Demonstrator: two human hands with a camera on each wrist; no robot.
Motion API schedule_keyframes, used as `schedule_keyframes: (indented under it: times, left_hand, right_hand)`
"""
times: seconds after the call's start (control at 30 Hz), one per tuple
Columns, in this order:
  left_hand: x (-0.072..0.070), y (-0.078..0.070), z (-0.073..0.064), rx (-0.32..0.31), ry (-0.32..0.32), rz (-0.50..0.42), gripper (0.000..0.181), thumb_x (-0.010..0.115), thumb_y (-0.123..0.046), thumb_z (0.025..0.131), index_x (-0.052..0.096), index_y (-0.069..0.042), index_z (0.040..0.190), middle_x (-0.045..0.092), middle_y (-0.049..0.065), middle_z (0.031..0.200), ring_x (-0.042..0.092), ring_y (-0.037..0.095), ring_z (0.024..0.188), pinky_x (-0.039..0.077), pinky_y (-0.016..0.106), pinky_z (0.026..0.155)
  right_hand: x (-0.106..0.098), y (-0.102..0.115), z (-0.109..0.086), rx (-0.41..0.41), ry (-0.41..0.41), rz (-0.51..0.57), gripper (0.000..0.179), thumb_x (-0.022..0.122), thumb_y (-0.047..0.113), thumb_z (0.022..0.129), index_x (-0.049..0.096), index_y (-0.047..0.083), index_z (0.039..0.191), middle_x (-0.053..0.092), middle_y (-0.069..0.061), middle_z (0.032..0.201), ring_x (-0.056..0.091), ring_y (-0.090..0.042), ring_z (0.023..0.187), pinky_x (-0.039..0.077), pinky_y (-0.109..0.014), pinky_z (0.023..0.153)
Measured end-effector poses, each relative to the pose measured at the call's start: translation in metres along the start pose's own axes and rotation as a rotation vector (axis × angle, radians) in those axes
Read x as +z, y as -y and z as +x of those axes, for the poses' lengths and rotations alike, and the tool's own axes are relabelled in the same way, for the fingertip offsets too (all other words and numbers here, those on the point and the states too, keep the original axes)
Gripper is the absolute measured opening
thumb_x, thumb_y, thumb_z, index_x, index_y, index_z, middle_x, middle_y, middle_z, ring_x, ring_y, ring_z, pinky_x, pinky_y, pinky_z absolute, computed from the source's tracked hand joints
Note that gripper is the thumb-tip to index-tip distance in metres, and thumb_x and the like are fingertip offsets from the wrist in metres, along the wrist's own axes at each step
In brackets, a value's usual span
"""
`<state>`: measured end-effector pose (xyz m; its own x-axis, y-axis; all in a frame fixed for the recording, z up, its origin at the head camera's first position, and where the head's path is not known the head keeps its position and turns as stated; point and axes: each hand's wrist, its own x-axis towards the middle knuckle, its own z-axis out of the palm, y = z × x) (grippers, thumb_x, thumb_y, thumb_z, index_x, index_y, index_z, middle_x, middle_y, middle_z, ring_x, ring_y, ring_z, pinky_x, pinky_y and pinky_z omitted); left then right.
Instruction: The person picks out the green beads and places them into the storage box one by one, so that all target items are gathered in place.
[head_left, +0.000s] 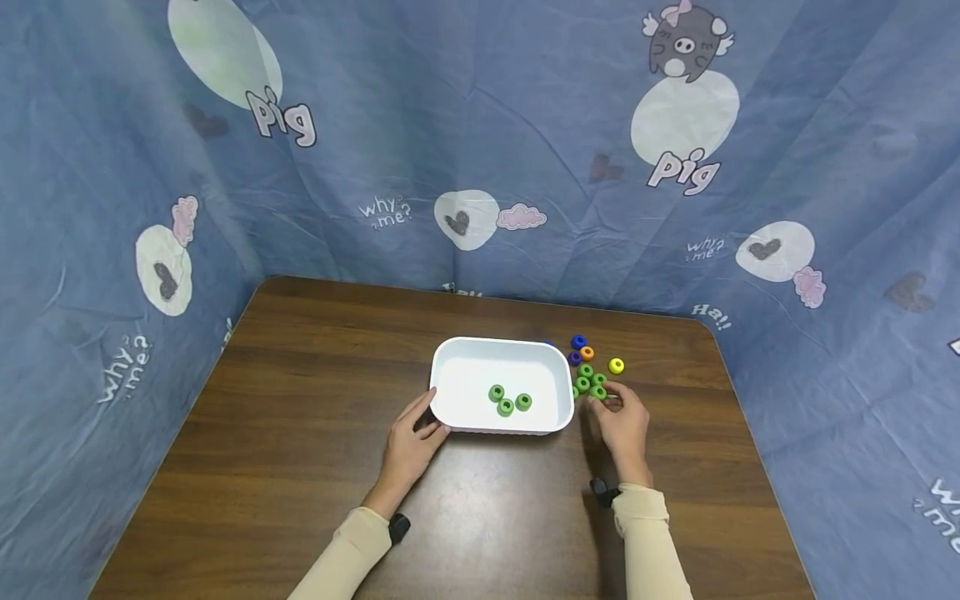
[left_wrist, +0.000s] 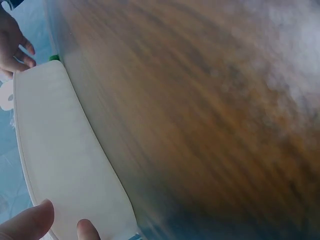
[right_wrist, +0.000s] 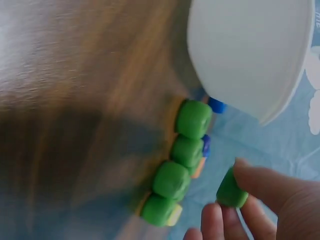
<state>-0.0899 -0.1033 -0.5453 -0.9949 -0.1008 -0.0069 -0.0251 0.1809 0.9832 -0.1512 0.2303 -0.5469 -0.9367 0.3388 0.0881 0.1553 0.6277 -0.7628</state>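
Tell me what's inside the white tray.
Three green beads lie in the white tray. The spots beneath them are covered, and the table under the tray cannot be seen.

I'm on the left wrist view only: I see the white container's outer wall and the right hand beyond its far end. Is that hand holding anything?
Observer: Yes. In the right wrist view, the right hand pinches a green bead.
Operator: I can't see over the wall. What is inside the container?
Observer: The head view shows three green beads on the floor of the white container.
Operator: I catch a speck of green past the far end. Any other colours over there?
Observer: Yes. In the head view a yellow bead lies on the table, a little apart from an orange bead.
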Motion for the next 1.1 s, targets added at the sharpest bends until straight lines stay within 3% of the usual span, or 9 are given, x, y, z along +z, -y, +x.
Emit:
schedule_keyframes:
  times: [0.17,0.4,0.53,0.63,0.83,1.1]
  left_hand:
    - [-0.004,-0.015,-0.004,0.007,0.015,0.005,0.063,0.071,0.009,0.086,0.05,0.001,0.145,0.045,0.027,0.151,0.049,0.041,0.137,0.057,0.045,0.103]
    - [-0.004,-0.017,-0.006,0.01,0.014,0.006,0.063,0.071,0.008,0.086,0.051,0.0,0.145,0.046,0.028,0.151,0.05,0.041,0.137,0.057,0.045,0.102]
    - [-0.004,-0.018,-0.005,0.014,0.013,0.001,0.063,0.071,0.009,0.086,0.051,0.001,0.145,0.045,0.028,0.151,0.05,0.042,0.137,0.057,0.046,0.102]
    - [-0.002,-0.009,-0.002,0.014,0.011,0.004,0.064,0.071,0.009,0.086,0.05,0.002,0.145,0.044,0.028,0.151,0.049,0.042,0.137,0.056,0.047,0.103]
    - [0.002,0.022,0.006,0.031,-0.011,0.006,0.066,0.074,0.006,0.085,0.051,-0.004,0.146,0.046,0.021,0.152,0.052,0.037,0.137,0.059,0.039,0.1]
    - [0.001,0.026,0.007,0.046,-0.016,0.004,0.066,0.075,0.005,0.084,0.053,-0.005,0.145,0.049,0.02,0.151,0.053,0.036,0.136,0.06,0.033,0.098]
  right_hand:
    - [-0.002,0.01,0.004,-0.005,-0.051,-0.003,0.036,0.078,0.012,0.085,0.07,0.004,0.119,0.07,-0.016,0.117,0.07,-0.033,0.097,0.061,-0.032,0.076]
    - [-0.006,0.027,0.006,-0.046,-0.057,0.024,0.035,0.078,0.013,0.085,0.071,0.005,0.118,0.072,-0.015,0.111,0.069,-0.032,0.097,0.052,-0.028,0.075]
    - [-0.007,0.037,0.007,-0.081,-0.065,0.063,0.035,0.078,0.011,0.084,0.071,0.003,0.117,0.071,-0.015,0.111,0.069,-0.034,0.098,0.053,-0.03,0.078]
    - [-0.008,0.043,0.008,-0.106,-0.073,0.076,0.034,0.079,0.008,0.084,0.072,0.003,0.116,0.071,-0.016,0.11,0.07,-0.034,0.098,0.055,-0.033,0.078]
    - [-0.005,0.056,0.006,-0.152,-0.064,0.067,0.034,0.08,0.008,0.084,0.072,0.002,0.116,0.071,-0.017,0.107,0.069,-0.035,0.097,0.057,-0.039,0.078]
    - [0.015,0.073,0.0,-0.193,0.005,0.065,0.033,0.08,0.011,0.085,0.072,0.005,0.117,0.071,-0.014,0.106,0.069,-0.031,0.095,0.058,-0.035,0.075]
